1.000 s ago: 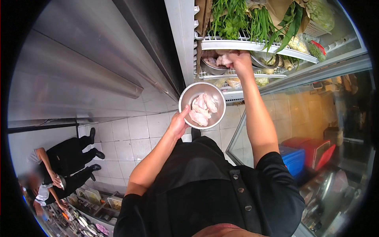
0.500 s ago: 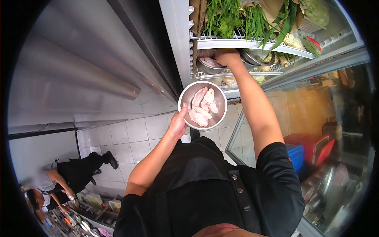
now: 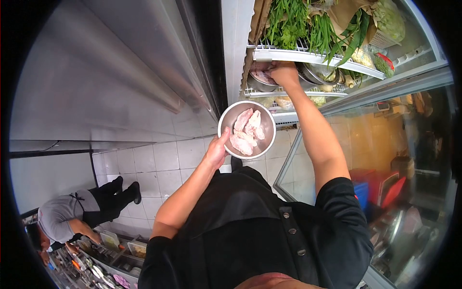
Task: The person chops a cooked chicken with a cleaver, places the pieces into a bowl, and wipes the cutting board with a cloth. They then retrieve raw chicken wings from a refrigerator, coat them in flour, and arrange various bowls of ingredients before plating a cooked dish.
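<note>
My left hand [image 3: 217, 149] grips the rim of a round metal bowl [image 3: 263, 148], thumb over the edge. Several pale raw chicken pieces [image 3: 242, 143], which look like wings, lie inside it. My right hand [image 3: 285, 75] reaches under a white shelf in the open fridge, at a second metal bowl [image 3: 263, 86] that contains raw meat [image 3: 260, 73]. Its fingertips are hidden by the hand itself and the shelf, so whether they hold a piece does not show. Right beside that hand stands another metal container [image 3: 315, 77] with pale green contents.
Leafy greens [image 3: 288, 24] hang over the upper shelf edge [image 3: 317, 58]. The glass fridge door [image 3: 308, 159] stands open on the right. A steel cabinet [image 3: 144, 72] rises at left. Another person [image 3: 72, 214] bends over a counter at lower left.
The fridge has shifted slightly right in view. My right hand stays at the meat bowl, and the left still holds its bowl. The other person has leaned further over the counter.
</note>
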Demonstrator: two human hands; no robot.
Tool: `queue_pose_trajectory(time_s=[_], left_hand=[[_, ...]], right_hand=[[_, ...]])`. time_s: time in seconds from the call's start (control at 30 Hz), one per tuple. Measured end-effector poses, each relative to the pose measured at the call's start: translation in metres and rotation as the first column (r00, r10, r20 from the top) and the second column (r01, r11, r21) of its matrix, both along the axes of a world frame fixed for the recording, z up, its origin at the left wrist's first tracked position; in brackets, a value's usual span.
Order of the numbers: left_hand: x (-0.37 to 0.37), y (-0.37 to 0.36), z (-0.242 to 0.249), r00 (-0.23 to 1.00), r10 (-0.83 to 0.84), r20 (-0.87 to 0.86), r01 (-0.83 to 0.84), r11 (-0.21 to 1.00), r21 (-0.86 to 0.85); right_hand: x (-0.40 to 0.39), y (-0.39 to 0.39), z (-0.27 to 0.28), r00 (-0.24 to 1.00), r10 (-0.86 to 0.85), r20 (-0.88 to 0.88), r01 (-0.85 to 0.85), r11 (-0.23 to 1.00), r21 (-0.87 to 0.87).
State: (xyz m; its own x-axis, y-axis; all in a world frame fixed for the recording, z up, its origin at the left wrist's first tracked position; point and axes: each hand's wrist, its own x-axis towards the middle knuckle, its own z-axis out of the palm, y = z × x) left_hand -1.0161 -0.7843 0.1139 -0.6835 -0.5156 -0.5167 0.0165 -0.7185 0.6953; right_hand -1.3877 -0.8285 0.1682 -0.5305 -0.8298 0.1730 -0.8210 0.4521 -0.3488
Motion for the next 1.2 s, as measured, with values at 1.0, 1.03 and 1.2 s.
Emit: queue_pose_trajectory(time_s=[1.0, 1.03, 1.2], left_hand=[[0.001, 0.017, 0.006, 0.838, -0.506, -0.202, 0.503, 0.861, -0.070], [0.004, 0.023, 0.006, 0.782, -0.579, -0.231, 0.577, 0.812, -0.084], [0.010, 0.088, 0.030, 0.448, -0.892, 0.056, 0.629, 0.271, -0.729]], right_hand=[[0.244, 0.312, 0.024, 0.692, -0.275, 0.668, 0.490, 0.858, -0.153], [0.268, 0.327, 0.019, 0.581, -0.298, 0.758, 0.607, 0.778, -0.159], [0.413, 0.421, -0.012, 0.362, -0.254, 0.897, 0.913, 0.290, -0.287]])
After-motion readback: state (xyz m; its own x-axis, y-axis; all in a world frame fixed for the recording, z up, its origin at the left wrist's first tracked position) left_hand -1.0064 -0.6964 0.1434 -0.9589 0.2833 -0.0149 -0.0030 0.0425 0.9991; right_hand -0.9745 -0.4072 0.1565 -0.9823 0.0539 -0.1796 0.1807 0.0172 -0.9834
